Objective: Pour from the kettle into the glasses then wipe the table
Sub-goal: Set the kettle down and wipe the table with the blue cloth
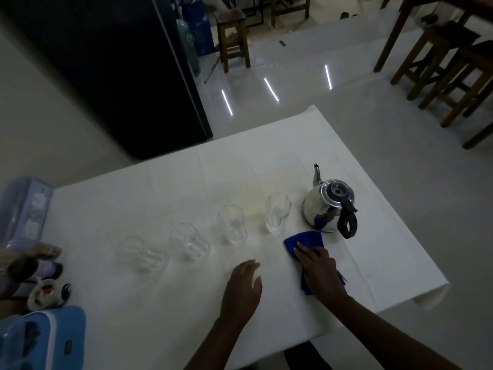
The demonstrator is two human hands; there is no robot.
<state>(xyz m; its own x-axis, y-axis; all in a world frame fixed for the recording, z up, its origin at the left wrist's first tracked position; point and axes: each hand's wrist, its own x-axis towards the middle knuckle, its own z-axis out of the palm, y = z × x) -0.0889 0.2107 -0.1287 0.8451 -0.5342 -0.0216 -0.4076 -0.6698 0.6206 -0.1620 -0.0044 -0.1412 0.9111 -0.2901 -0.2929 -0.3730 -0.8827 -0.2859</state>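
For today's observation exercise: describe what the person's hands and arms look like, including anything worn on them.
Both forearms are bare as far as the frame shows: no sleeves, gloves, watch or bracelet visible. The left hand and right hand show no rings that can be made out, though dim lighting hides fine detail.

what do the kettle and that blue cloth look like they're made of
Kettle: polished metal, likely stainless steel; its body mirrors the room. The handle looks like black plastic. Blue cloth: soft matte fabric, possibly microfiber; it folds and flattens under the right hand.
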